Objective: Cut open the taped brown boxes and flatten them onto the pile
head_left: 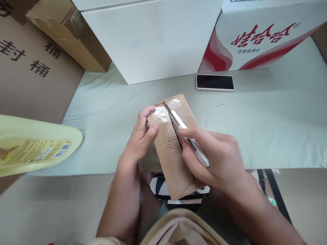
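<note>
A small brown cardboard box (170, 154) rests tilted at the table's near edge and juts out over my lap. Its top flaps meet along a dark lengthwise slit, with clear tape (161, 115) stuck near the far end. My left hand (140, 136) grips the box's far left corner, thumb on top. In my right hand (217, 156) is a white utility knife (187, 136), its blade at the seam by the tape. The knife points away from me, along the slit.
A phone (215, 82) lies beyond the box, before a large white carton (153, 41) and a red-and-white carton (255, 41). To the left are a pale yellow bottle (74, 136), a big brown carton (38, 81) and a smaller one (89, 51). Pale green cloth (268, 129) covers the table.
</note>
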Available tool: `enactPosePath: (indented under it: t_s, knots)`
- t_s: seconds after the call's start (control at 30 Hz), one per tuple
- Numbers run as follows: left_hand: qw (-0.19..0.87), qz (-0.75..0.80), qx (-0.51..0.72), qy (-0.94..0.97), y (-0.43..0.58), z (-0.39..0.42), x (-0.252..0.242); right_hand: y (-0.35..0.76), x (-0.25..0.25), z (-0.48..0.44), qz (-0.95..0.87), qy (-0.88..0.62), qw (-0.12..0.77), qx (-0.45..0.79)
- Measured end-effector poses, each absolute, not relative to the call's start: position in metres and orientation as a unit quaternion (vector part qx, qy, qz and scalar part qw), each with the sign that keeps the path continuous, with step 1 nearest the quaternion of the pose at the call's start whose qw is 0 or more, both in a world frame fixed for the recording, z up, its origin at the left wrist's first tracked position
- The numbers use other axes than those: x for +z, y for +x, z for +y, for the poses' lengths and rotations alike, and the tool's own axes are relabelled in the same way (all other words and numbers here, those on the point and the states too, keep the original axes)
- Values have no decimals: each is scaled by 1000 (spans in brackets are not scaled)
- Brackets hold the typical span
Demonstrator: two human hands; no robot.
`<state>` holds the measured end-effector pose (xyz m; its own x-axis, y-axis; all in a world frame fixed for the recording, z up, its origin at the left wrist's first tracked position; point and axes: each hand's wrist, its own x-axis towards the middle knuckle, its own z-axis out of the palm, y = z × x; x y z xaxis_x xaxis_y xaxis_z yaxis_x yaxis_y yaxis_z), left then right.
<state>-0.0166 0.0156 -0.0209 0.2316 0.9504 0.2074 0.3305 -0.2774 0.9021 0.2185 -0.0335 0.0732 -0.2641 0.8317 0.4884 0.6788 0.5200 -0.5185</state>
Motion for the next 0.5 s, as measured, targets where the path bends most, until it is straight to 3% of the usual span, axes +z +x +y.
enactPosePath:
  t_s: [0.33, 0.5]
  knots:
    - [378, 466, 406, 689, -17, 16, -20, 218, 73, -34, -791, -482, 362, 101]
    - [397, 464, 406, 679, -17, 15, -22, 220, 75, -35, -791, -442, 401, 134]
